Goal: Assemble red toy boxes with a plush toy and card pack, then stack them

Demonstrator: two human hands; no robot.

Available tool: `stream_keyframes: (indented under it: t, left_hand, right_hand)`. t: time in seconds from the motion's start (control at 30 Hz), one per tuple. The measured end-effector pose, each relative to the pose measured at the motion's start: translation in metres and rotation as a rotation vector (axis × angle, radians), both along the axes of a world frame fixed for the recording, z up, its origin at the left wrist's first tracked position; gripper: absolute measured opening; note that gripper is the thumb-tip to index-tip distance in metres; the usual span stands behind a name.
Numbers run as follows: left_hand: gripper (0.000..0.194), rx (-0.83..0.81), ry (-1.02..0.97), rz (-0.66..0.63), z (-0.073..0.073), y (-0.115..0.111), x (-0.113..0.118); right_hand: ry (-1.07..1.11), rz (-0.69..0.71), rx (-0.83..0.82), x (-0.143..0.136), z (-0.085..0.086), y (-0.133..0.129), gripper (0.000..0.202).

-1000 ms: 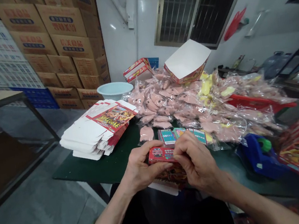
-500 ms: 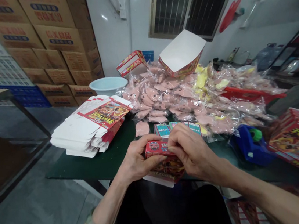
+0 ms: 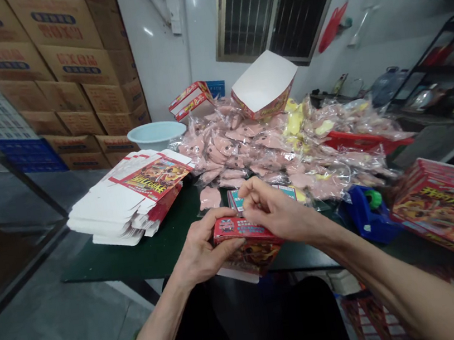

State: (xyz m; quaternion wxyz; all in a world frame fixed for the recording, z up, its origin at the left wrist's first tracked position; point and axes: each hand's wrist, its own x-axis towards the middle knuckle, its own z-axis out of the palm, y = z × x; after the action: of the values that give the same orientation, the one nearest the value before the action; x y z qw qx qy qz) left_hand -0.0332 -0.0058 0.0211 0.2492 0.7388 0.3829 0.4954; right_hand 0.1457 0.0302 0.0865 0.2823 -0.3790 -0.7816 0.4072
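Note:
My left hand (image 3: 206, 246) grips the left end of a red printed cardboard box (image 3: 251, 255), its thumb along the near top edge and its fingers behind. A white flap (image 3: 235, 274) sticks out at the box's bottom. My right hand (image 3: 277, 211) lies over the right part of the box's top, fingers curled and drawn together; whether anything is between the fingertips is hidden. Just behind the box are teal printed cards (image 3: 287, 191), partly covered by my right hand. One pink bagged piece (image 3: 210, 197) lies left of them.
Flattened cartons (image 3: 106, 209) are stacked at the left. Clear-bagged pink pieces (image 3: 224, 148) heap behind, near a pale blue basin (image 3: 156, 132) and an open carton (image 3: 265, 83). A blue tape dispenser (image 3: 372, 223) and red printed boxes (image 3: 447, 206) stand at the right.
My right hand has shifted left along the box's top, and its fingers have lifted and curled. My left hand keeps its hold on the box. The whole view has turned slightly right.

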Motion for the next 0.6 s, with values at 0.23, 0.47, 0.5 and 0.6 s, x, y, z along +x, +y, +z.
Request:
stream_keyframes:
  t: [0.23, 0.47, 0.5, 0.6]
  left_hand:
    - [0.036, 0.028, 0.031, 0.01, 0.0, -0.004, 0.0]
    - [0.03, 0.024, -0.046, 0.108, -0.004, -0.013, -0.004]
    - [0.03, 0.033, -0.095, 0.169, -0.005, -0.016, -0.005]
    - [0.03, 0.057, -0.25, 0.317, -0.011, -0.024, -0.002]
  right_hand:
    - [0.029, -0.026, -0.084, 0.007, -0.004, -0.007, 0.022]
    - [0.363, -0.393, -0.137, 0.019, -0.023, 0.005, 0.02]
    - [0.453, -0.471, -0.105, 0.025, -0.03, 0.002, 0.021]
    - [0.547, -0.581, -0.041, 0.038, -0.056, -0.018, 0.026]
